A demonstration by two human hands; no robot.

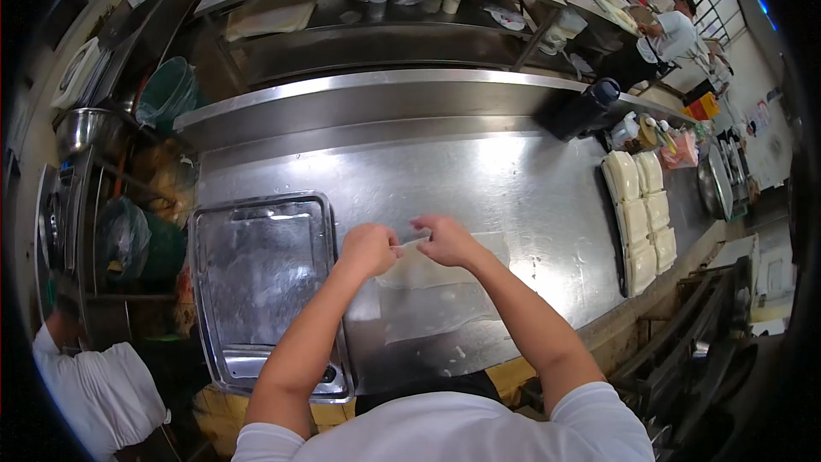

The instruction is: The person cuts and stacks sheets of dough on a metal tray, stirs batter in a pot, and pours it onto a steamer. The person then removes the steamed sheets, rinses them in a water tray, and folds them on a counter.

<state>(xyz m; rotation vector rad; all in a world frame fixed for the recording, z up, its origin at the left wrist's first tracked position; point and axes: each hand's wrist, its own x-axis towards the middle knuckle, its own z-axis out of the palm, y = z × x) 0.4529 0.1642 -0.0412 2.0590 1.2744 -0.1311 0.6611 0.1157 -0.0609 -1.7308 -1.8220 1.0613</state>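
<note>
A thin, pale, translucent sheet (445, 278) lies on the steel table (428, 154) in front of me; I cannot tell whether it is dough or plastic. At its upper left corner, my left hand (370, 248) is closed, thumb and fingers pinched at the sheet's edge. My right hand (445, 239) hovers over the upper edge, thumb and fingers apart, with nothing visible between them. Left of my left arm sits a rectangular metal tray (261, 269) with a wet-looking surface.
White packed blocks (634, 214) stand in rows on a dark tray at right. A dark bottle (590, 109) is near the back ledge. Green bins (167, 90) are at left. One person (103, 393) is at lower left; other people (671, 34) work at upper right.
</note>
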